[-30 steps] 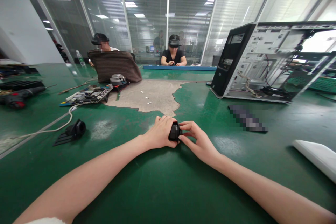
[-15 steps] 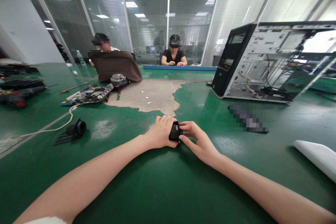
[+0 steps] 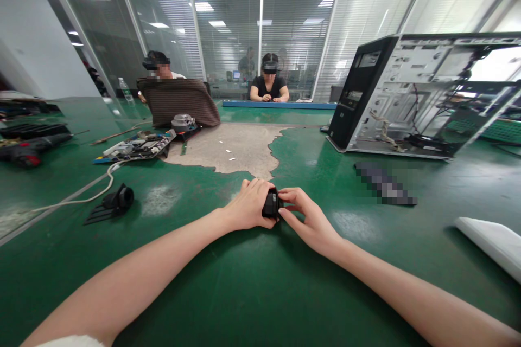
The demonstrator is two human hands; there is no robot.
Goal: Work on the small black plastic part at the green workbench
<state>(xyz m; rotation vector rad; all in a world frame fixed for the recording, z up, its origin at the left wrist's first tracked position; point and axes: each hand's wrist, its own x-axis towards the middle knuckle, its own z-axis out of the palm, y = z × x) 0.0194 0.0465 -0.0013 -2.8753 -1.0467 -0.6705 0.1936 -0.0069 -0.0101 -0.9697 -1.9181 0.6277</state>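
A small black boxy device (image 3: 271,205) is held between my two hands, low over the green tabletop (image 3: 252,293). My left hand (image 3: 249,205) wraps round its left side, fingers over the top and thumb below. From the right, the thumb and fingertips of my right hand (image 3: 304,216) pinch the device's right end. Much of its body is hidden by the left fingers, so its exact kind does not show. Off to the left lies a black plastic part with a round end (image 3: 118,200).
At right stand an opened computer case (image 3: 358,97) and a white box-like object (image 3: 488,238). A blurred-out dark item (image 3: 385,184) lies before the case. Circuit boards (image 3: 140,146), a pale cable (image 3: 109,176) and a brown cloth-covered object (image 3: 179,100) are at left. Two people sit across.
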